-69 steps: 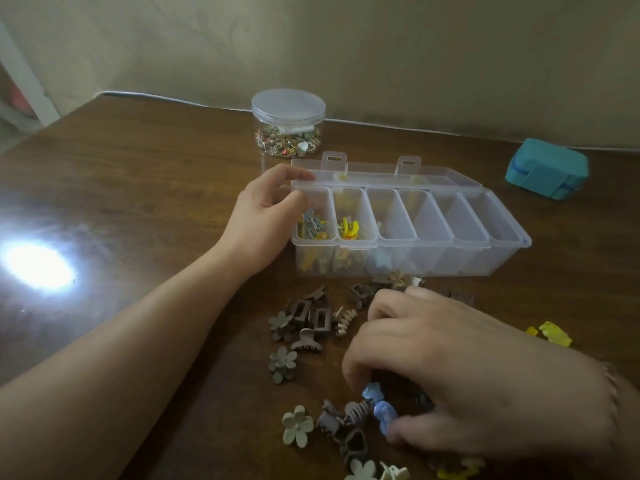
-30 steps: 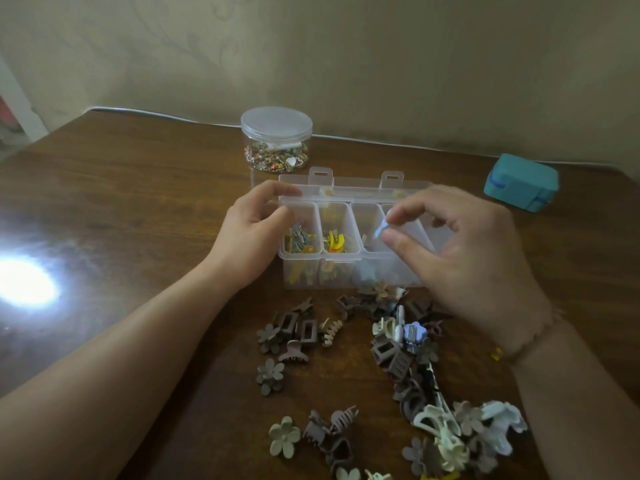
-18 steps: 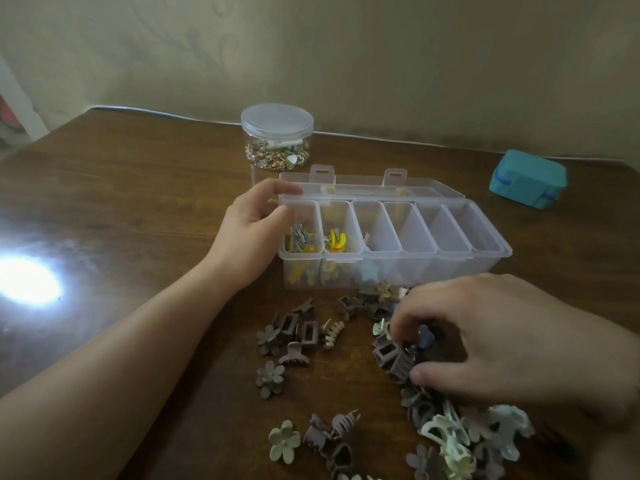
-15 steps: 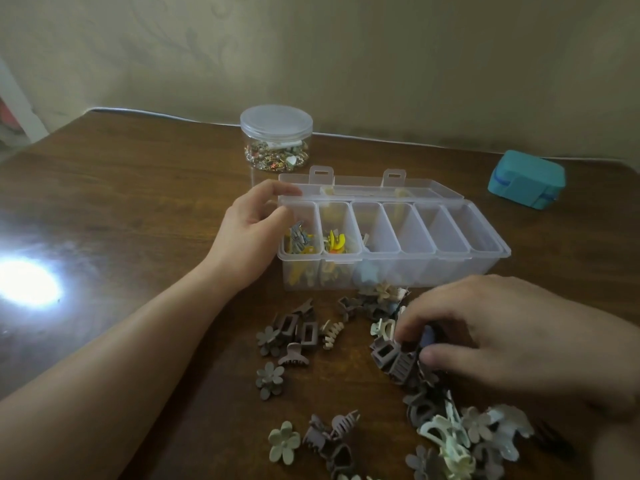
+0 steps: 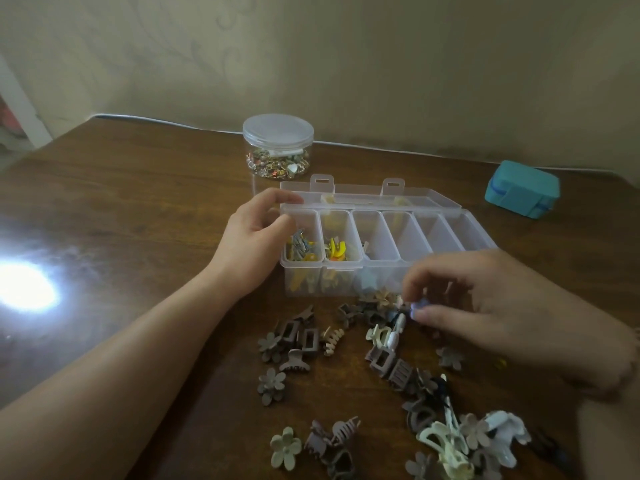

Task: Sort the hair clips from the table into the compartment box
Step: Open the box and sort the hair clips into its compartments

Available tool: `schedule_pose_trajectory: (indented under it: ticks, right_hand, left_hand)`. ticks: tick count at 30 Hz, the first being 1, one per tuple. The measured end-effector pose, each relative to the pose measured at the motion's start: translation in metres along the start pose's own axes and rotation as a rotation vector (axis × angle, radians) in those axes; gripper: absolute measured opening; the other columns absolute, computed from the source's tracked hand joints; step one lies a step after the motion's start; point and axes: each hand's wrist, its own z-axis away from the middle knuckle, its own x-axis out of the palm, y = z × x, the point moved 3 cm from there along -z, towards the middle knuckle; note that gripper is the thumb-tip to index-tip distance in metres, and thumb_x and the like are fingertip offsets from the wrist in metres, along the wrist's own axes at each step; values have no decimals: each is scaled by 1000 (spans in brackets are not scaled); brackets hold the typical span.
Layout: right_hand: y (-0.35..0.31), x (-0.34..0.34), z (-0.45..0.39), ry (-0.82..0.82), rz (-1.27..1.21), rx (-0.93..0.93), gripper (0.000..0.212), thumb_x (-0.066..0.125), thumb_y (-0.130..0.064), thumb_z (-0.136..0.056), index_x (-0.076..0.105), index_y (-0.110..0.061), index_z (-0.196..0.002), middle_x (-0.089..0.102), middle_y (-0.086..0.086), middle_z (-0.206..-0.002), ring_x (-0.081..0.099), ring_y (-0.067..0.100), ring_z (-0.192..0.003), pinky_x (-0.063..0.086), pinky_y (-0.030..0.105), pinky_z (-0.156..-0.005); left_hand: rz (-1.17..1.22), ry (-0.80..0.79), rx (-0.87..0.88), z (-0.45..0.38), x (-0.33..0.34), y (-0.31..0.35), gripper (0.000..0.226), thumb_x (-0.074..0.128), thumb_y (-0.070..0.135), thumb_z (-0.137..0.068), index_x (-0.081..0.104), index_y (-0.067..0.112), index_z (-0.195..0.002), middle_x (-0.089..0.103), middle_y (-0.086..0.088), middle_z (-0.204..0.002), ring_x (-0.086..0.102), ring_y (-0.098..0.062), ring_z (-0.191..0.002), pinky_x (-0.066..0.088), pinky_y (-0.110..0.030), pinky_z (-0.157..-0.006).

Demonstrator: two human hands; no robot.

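On the bench (image 5: 138, 209), largest item first: the box (image 5: 388, 271), clear plastic, lid folded back, six compartments in a row. My read: light, stiff, apt to slide on the polished wood, so it wants bracing. The left hand (image 5: 252, 244) does that, fingers curled against the box's left end wall, thumb near the rim. The two leftmost compartments hold mixed and yellow clips; the third holds a little; the other three look empty.

Next, the clips (image 5: 381, 362): scattered loose in front of the box, brown, beige and cream claws and flower shapes, some tangled in a heap at lower right. Judged light, hard plastic, sprung; teeth likely snag neighbours, so I would lift one by its body or flower top, not the teeth.

Smallest: a blue clip (image 5: 415, 308), pinched between thumb and forefinger of the right hand (image 5: 491, 306), the other fingers loosely curled. It sits just above the pile, just in front of the box's front wall, near the third and fourth compartments. Detail is blurred; I cannot tell its shape.
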Motion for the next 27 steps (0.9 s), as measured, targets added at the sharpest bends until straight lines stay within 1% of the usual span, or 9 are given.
schedule_pose_trajectory:
  ticks: [3, 5, 9, 11, 14, 16, 18, 23, 27]
  right_hand:
    - [-2, -6, -4, 311, -274, -22, 13, 68, -34, -74, 65, -34, -87, 67, -12, -89, 66, 5, -78, 55, 18, -65]
    - [1, -6, -12, 517, -342, -17, 12, 70, -23, -78, 67, -28, -88, 69, -6, -81, 68, 8, -74, 55, 17, -62]
    - [9, 0, -17, 621, -357, 17, 19, 68, -16, -84, 68, -25, -100, 71, -9, -88, 69, 7, -78, 57, 20, -66]
    - [6, -3, -10, 654, -312, -35, 17, 66, -17, -84, 67, -27, -98, 69, -11, -85, 68, 7, -78, 54, 15, -64]
    - [-7, -3, -4, 490, -118, -154, 15, 66, -20, -78, 67, -29, -90, 62, -20, -77, 61, 2, -70, 46, 7, -54]
    - [-8, 3, -5, 304, 20, -119, 15, 64, -28, -78, 69, -34, -90, 62, -23, -75, 60, 2, -66, 47, 11, -53]
    - [-5, 8, -6, 179, 209, -22, 18, 61, -35, -81, 69, -43, -95, 64, -29, -80, 60, -4, -71, 50, 15, -60]
    - [-11, 16, -6, 100, 366, 94, 37, 59, -40, -88, 52, -52, -123, 65, -23, -109, 56, -4, -96, 51, 25, -84]
    - [-15, 20, -5, 81, 428, 136, 47, 57, -37, -91, 37, -53, -130, 60, -21, -119, 56, 4, -108, 51, 28, -86]
  left_hand:
    - [-7, 7, -11, 0, 0, 1, 37, 54, 30, -76, 66, 29, -111, 76, 14, -94, 71, -6, -94, 56, -42, -90]
    - [-13, 11, -18, 1, 0, 1, 39, 54, 31, -75, 66, 29, -112, 76, 13, -94, 71, -7, -94, 56, -46, -91]
    - [-19, 9, -22, 1, 0, 2, 39, 53, 30, -76, 66, 29, -113, 76, 16, -95, 70, -5, -94, 55, -47, -93]
    - [-20, 7, -23, 1, 0, 1, 40, 53, 29, -76, 66, 28, -114, 76, 14, -95, 70, -4, -94, 56, -45, -92]
    - [-15, -1, -21, 1, 0, 1, 40, 53, 30, -76, 65, 28, -114, 77, 12, -94, 70, -4, -93, 57, -41, -89]
    - [-8, -1, -17, 0, 0, 0, 40, 53, 30, -76, 65, 27, -114, 77, 13, -93, 70, -4, -91, 57, -38, -86]
    - [-3, 1, -14, 0, 0, 0, 40, 52, 29, -76, 65, 27, -114, 77, 13, -92, 71, -4, -90, 57, -34, -83]
    - [10, 5, -9, -1, 1, -1, 38, 52, 26, -77, 65, 27, -113, 76, 15, -94, 71, -6, -90, 56, -31, -80]
    - [9, 5, -1, -1, 0, -1, 38, 52, 26, -77, 65, 27, -113, 76, 16, -94, 71, -6, -90, 56, -31, -81]
